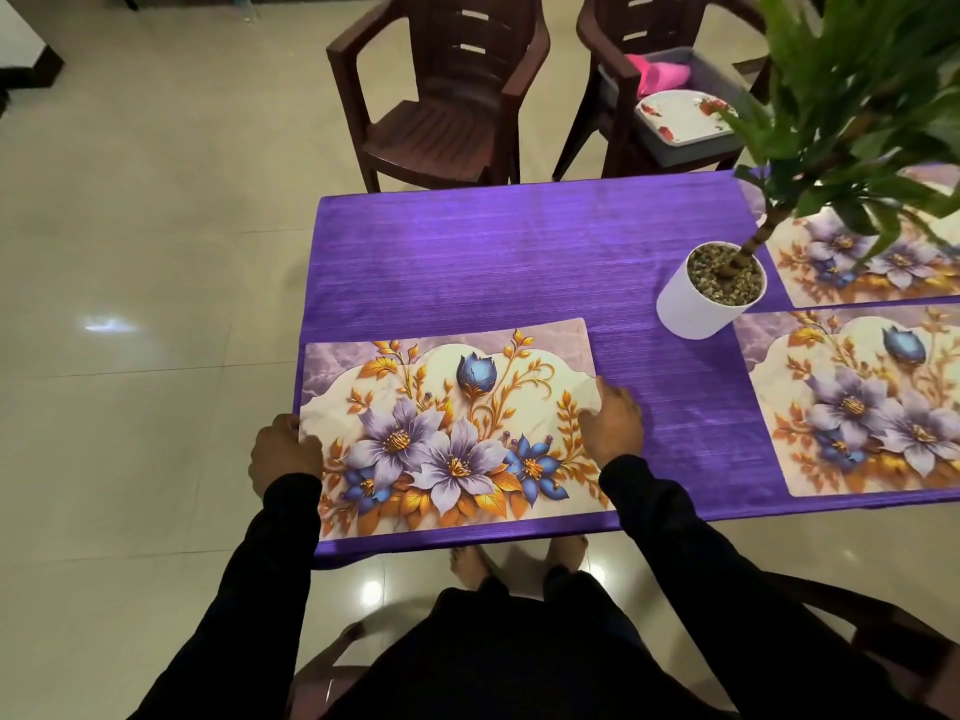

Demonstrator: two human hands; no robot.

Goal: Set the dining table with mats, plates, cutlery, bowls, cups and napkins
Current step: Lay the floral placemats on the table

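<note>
- Three floral mats are on the purple tablecloth [467, 262]: the near mat [447, 433] under our hands, a second mat [852, 402] to the right, and a third mat [862, 257] behind it, partly hidden by the potted plant [709, 291].
- Our left hand [283, 454] grips the near mat's left short edge, fingers curled round it at the table's corner.
- Our right hand [613, 423] holds the right short edge, thumb on top — the fingers seem tucked at the edge, though we cannot see beneath.
- The relation that matters: the near mat's long axis runs left to right between our hands, roughly along the table's front edge, with its left end touching the table's left side. Both hands are equally placed, one at each end, so any squaring-up means moving them together.
- We judge the mat as nearly placed; a small shift away from the left edge may be all it needs.
- Plates are not yet on the table — a white plate [685, 116] and something pink [657, 75] sit in a grey tub [722, 75] on the far right chair [608, 85], well apart from us, nearer our right hand.
</note>
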